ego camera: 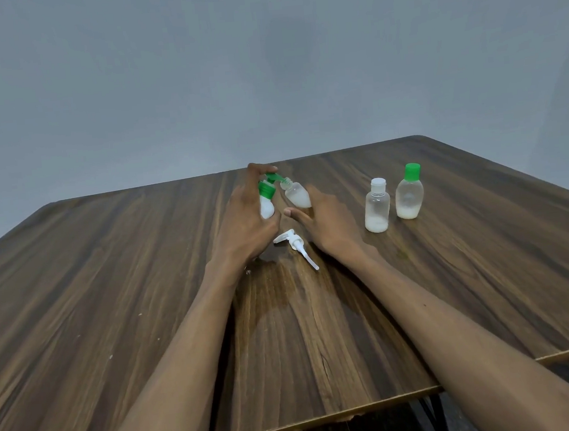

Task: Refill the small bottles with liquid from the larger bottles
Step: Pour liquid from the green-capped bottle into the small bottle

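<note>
Head view: our left hand (242, 219) grips a green-capped bottle (266, 201), tipped toward the small bottle (298, 196) our right hand (324, 218) holds. On the counter (110, 282) lies a white pump (294, 243).

Place: we see a plain room | wood-grain table (144, 279) | bare grey wall (194, 68) on far side
</note>
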